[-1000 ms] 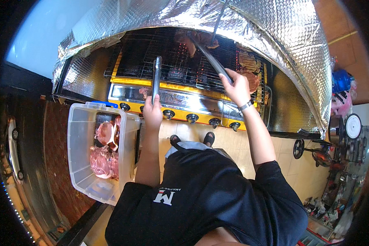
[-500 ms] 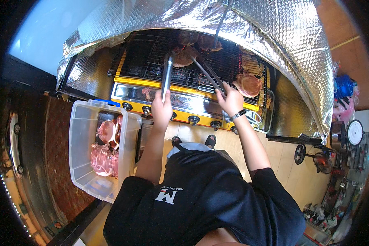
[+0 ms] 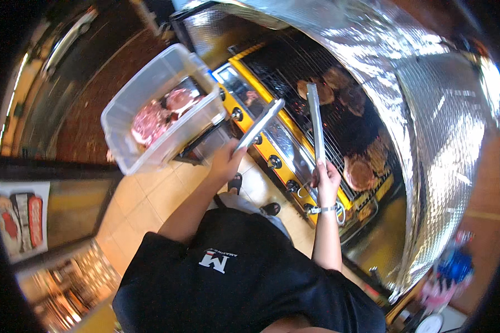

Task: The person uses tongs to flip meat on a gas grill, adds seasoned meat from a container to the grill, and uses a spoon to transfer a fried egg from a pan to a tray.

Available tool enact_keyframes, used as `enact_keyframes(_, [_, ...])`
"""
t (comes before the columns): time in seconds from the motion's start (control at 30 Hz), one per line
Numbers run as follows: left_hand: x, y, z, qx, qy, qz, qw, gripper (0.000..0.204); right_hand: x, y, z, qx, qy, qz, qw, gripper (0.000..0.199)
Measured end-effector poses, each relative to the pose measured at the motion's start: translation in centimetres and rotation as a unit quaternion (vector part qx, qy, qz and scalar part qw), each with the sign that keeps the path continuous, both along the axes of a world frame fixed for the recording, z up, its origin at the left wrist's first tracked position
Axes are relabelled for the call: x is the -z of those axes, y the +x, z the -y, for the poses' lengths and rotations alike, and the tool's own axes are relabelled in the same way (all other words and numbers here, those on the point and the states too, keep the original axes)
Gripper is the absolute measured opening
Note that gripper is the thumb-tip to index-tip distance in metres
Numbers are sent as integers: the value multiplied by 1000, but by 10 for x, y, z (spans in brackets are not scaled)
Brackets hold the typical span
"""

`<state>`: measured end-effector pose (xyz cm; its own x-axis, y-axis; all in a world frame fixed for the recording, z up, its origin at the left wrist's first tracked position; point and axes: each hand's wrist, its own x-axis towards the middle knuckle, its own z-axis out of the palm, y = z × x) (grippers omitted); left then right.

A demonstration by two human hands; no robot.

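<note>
My left hand (image 3: 228, 161) is closed around a pair of metal tongs (image 3: 261, 126), whose tips are over the front edge of the yellow grill (image 3: 290, 125). In my right hand (image 3: 326, 180) is a second pair of metal tongs (image 3: 315, 123), reaching over the rack beside a browned meat slice (image 3: 321, 94). No meat shows between the tips of the left pair; whether the right pair touches the slice, I cannot tell. Two darker slices lie behind it. Close to my right hand, a paler round meat slice (image 3: 359, 173) rests on the rack next to thin strips of meat (image 3: 378, 154).
A clear plastic tub (image 3: 122, 119) holding raw meat slices (image 3: 150, 125) stands left of the grill. Crinkled silver foil sheeting (image 3: 439, 105) curves around the grill's far and right sides. Black knobs (image 3: 274, 161) line the grill's front.
My view has turned toward the left. The left tongs have swung away from the meat slice, back over the grill's front and toward the tub; the right tongs stay over the rack.
</note>
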<state>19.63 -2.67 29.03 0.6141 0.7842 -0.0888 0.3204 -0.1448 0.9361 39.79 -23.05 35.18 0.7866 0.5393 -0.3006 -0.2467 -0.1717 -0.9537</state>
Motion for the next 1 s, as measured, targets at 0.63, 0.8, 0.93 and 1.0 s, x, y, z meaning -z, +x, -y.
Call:
enact_keyframes(0.63, [-124, -245, -140, -317, -48, 277, 906, 20, -128, -142, -343, -468, -310, 674, 480, 21])
enact_keyframes(0.8, [-123, -268, -179, -335, -80, 292, 892, 18, -79, -155, -393, -457, -341, 687, 450, 17])
enact_keyframes(0.93, [-124, -274, -200, -327, -97, 253, 905, 18, -74, -142, -393, -427, -346, 688, 474, 21])
enact_keyframes(1.0, [-125, -274, -206, -297, -97, 217, 925, 18, -74, -149, -388, -430, -357, 683, 470, 22])
